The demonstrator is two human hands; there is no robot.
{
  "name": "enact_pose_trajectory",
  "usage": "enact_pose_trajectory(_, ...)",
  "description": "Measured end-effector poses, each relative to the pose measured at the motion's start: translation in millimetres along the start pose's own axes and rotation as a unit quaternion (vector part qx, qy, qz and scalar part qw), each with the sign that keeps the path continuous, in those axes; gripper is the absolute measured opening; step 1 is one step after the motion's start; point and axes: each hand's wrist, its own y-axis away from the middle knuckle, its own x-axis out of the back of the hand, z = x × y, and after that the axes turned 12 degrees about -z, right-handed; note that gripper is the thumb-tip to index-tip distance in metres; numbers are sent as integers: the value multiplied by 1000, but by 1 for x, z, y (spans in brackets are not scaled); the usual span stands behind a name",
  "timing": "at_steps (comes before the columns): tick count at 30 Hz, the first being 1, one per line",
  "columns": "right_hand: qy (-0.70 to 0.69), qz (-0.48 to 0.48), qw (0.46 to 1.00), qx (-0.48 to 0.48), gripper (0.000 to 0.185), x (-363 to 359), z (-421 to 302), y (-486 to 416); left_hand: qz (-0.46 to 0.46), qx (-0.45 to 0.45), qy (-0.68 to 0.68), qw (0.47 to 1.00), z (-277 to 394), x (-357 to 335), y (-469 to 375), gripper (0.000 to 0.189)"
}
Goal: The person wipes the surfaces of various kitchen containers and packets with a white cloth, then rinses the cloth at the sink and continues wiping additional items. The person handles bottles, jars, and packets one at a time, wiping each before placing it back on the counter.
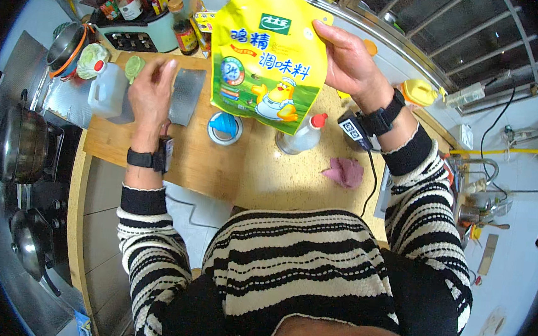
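Observation:
My right hand point(351, 60) grips the right edge of a yellow and green pouch of chicken bouillon seasoning point(266, 85), holding it up above the counter. The pouch's printed front, with a cartoon chicken, faces me. To its left, my left hand point(151, 92) is raised over a wooden board point(193, 162), thumb and fingers slightly apart, with nothing visible in it. Below the pouch is a round container with a blue top point(225, 125). A clear bottle with a red cap point(300, 135) stands partly behind the pouch's lower edge.
A translucent jug point(107, 91), a green item point(134, 67) and a grey textured sheet point(187, 97) lie around my left hand. Sauce bottles point(184, 31) stand behind. A pink cloth point(344, 172) lies right. At left are a pot point(22, 144) and a wok point(28, 244) on the stove.

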Motion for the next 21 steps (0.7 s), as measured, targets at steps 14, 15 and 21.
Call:
enact_pose_trajectory(14,347,272,893,-86,40,-4,13,6,-138,80,438,885,16,-1,39,33)
enact_pose_trajectory(15,355,271,890,-89,41,-1,6,8,-100,94,429,893,10,9,41,31)
enact_pose_trajectory(21,437,353,811,-163,44,41,-40,10,-21,124,364,923,-12,33,51,28)
